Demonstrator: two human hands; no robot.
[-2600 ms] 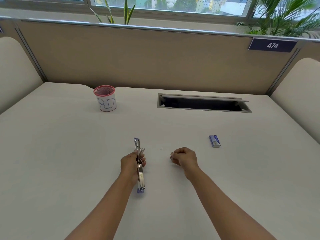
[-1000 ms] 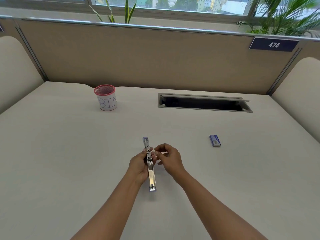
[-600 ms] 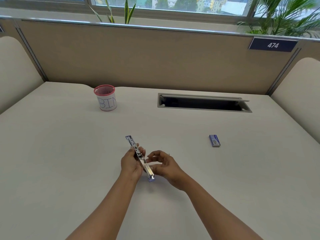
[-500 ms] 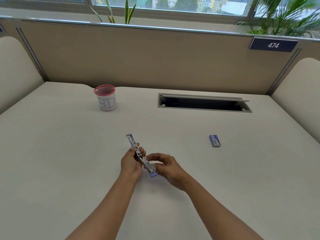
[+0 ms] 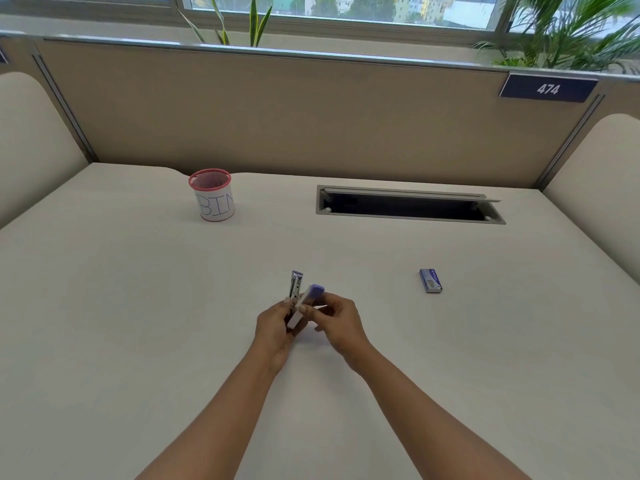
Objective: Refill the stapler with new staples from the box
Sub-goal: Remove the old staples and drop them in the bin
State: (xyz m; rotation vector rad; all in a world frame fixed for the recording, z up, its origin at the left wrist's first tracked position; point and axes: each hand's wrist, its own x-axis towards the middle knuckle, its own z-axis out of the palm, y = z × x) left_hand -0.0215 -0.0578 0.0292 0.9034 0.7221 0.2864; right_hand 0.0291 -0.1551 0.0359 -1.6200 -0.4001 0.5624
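Observation:
A small stapler [image 5: 300,299] with a purple tip and a metal base is held just above the middle of the table [image 5: 138,306]. Its two halves stand in a narrow V, both ends pointing away from me. My left hand [image 5: 275,327] grips it from the left at the hinge end. My right hand [image 5: 337,323] touches the purple-tipped top half with thumb and fingertips from the right. The blue staple box [image 5: 430,280] lies shut on the table, well to the right of both hands.
A pink mesh cup [image 5: 213,195] with a paper label reading BIN stands at the back left. An open cable slot [image 5: 408,207] is cut into the table at the back right. A beige partition [image 5: 311,116] closes off the far edge.
The stapler was spread out flat in my left hand; now its top half has swung over toward the base. My right hand came across from the right and took hold of that top half.

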